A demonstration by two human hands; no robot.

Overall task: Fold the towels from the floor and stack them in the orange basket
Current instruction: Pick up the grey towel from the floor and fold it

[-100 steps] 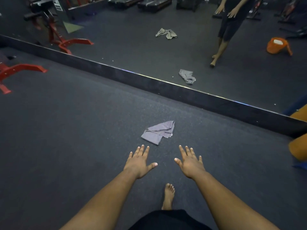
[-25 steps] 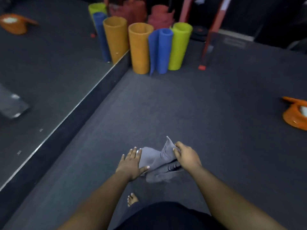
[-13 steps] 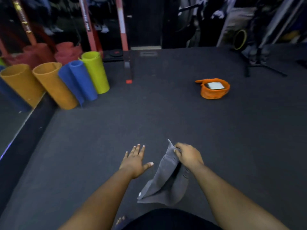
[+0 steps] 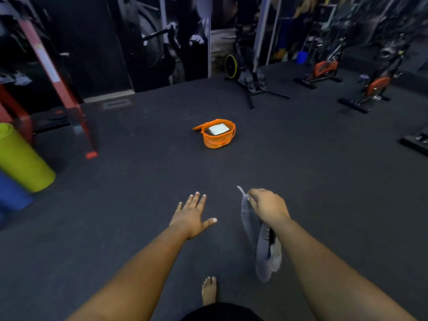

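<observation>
A grey towel hangs unfolded from my right hand, which pinches it by a top corner above the dark floor. To its left, my left hand is stretched out flat with spread fingers and holds nothing. The orange basket stands on the floor straight ahead, well beyond both hands, with a pale folded towel lying inside it. My bare foot shows below the hands.
Rolled mats, green and blue, lean at the left edge beside a red rack leg. Exercise bikes and a stand line the back right. Dark floor stretches between me and the basket.
I have turned to the right with the towel, away from the mirror and mats. The basket now lies straight ahead and looks nearer. The towel hangs straighter from my right hand.
</observation>
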